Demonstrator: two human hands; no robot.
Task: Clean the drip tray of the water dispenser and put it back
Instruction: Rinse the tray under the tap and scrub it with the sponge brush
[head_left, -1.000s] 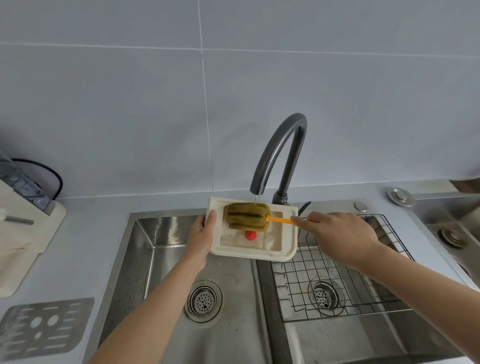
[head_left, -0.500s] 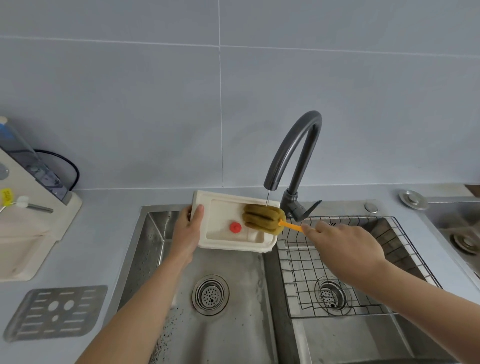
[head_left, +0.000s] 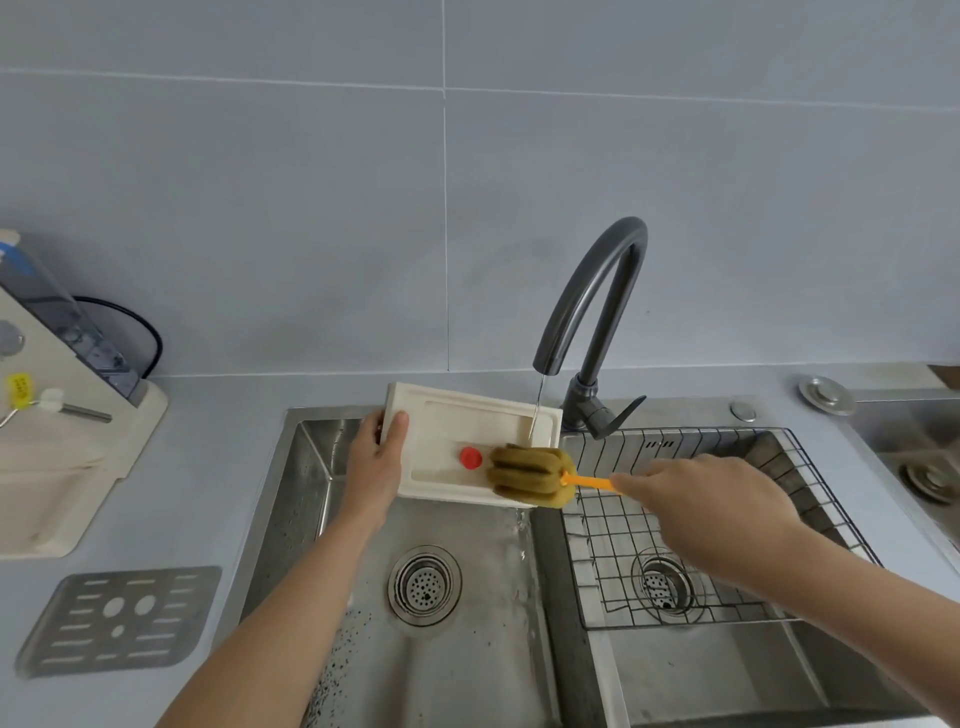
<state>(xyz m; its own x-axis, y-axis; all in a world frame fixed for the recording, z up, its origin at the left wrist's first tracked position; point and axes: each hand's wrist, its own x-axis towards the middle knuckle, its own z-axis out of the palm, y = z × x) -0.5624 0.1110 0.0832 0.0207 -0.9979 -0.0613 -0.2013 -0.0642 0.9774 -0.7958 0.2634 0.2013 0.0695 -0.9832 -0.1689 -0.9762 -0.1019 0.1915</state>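
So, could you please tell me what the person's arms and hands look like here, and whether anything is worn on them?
Both arms are bare along the whole length in view, with no sleeves showing. The left hand and the right hand wear no gloves, and no rings, watch or bracelet can be seen on the fingers or wrists. No markings are visible on either arm.
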